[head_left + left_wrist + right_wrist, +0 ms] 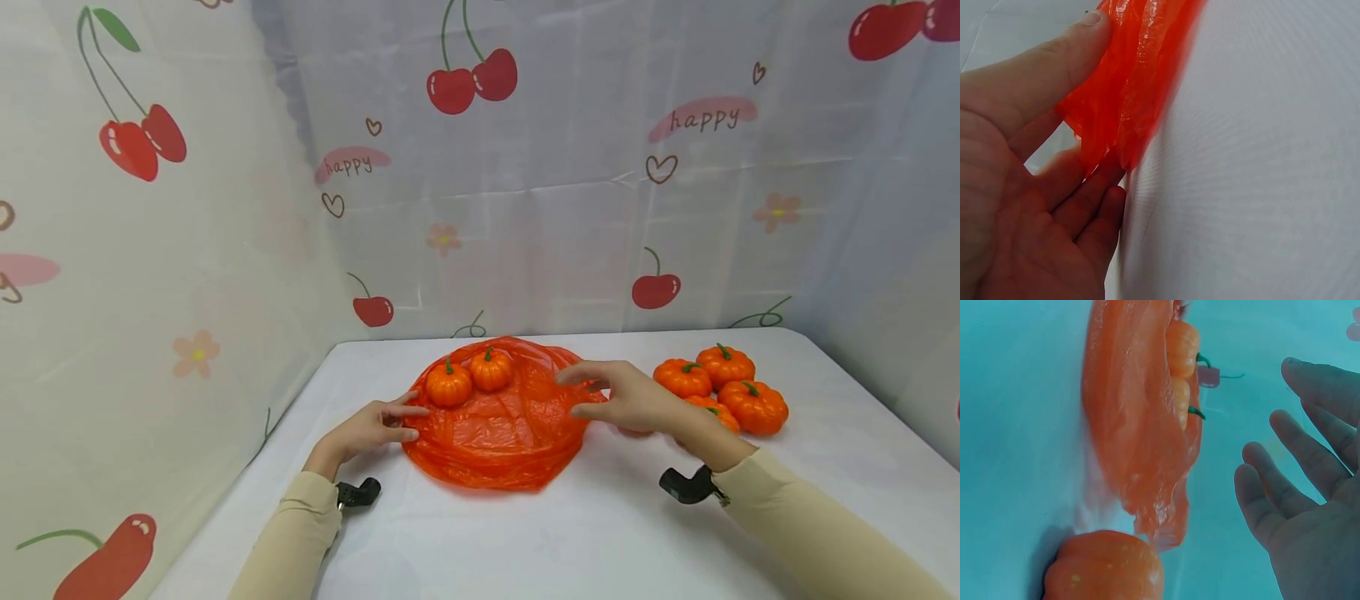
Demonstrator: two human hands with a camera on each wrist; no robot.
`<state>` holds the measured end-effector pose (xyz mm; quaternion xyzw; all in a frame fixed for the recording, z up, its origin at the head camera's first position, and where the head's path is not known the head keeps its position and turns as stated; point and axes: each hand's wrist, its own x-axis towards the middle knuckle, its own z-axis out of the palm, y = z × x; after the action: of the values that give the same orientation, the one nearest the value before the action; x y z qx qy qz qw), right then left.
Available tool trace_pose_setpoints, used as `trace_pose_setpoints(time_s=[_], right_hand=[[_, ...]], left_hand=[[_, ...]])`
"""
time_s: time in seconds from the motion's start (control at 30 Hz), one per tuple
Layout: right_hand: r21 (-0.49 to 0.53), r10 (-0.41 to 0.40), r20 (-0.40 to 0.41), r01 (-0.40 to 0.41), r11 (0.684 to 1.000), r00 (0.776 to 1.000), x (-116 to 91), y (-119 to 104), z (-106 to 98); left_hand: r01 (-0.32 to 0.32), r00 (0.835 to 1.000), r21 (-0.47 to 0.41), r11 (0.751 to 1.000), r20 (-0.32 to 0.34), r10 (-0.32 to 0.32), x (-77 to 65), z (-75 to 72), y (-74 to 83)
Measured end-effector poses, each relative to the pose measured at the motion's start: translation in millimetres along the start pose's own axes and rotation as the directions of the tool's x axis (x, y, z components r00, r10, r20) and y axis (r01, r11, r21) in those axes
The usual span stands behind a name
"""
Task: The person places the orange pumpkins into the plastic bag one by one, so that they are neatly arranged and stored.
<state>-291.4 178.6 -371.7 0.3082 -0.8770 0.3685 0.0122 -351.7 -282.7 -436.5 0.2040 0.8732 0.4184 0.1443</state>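
Observation:
A shiny orange plastic bag (502,433) lies spread on the white table with its mouth up. Two small orange toy pumpkins (448,384) with green stems sit inside it, toward the back left. My left hand (371,432) is at the bag's left rim; in the left wrist view the thin film runs between thumb and curled fingers (1088,203). Over the bag's right side hovers my right hand (630,398), fingers spread and holding nothing. The right wrist view shows this hand (1316,481) apart from the bag (1132,406).
Several more toy pumpkins (753,408) are grouped on the table to the right, partly behind my right forearm. One pumpkin (1107,565) is close to the bag in the right wrist view. A cherry-printed curtain (555,217) stands behind the table and along its sides.

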Motion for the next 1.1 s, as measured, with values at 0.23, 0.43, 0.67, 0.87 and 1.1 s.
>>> trace_pose_setpoints(time_s=[0.23,0.43,0.67,0.87,1.1], right_hand=[[0.067,0.048,0.012,-0.049,0.997,0.999,-15.5,6.8,-5.8],[0.021,0.045,-0.010,-0.045,0.999,0.999,-28.8,10.9,-11.3],[-0.071,0.039,-0.064,-0.044,0.996,0.997,-45.5,14.5,-24.8],[-0.091,0.057,-0.113,-0.068,0.994,0.992,-59.0,21.8,-34.4],[-0.114,0.072,-0.146,-0.089,0.989,0.987,-72.3,32.3,-45.7]], left_hand=[[0.012,1.000,-0.003,1.000,0.004,-0.012,0.6,0.4,-1.2],[0.011,1.000,-0.003,1.000,0.002,-0.011,0.5,0.6,-1.4],[0.011,1.000,-0.005,1.000,0.003,-0.011,1.0,-0.4,-1.5],[0.000,1.000,-0.003,1.000,-0.001,0.000,1.3,-1.9,-0.4],[0.013,1.000,-0.007,1.000,0.008,-0.013,1.1,-0.8,-0.9]])
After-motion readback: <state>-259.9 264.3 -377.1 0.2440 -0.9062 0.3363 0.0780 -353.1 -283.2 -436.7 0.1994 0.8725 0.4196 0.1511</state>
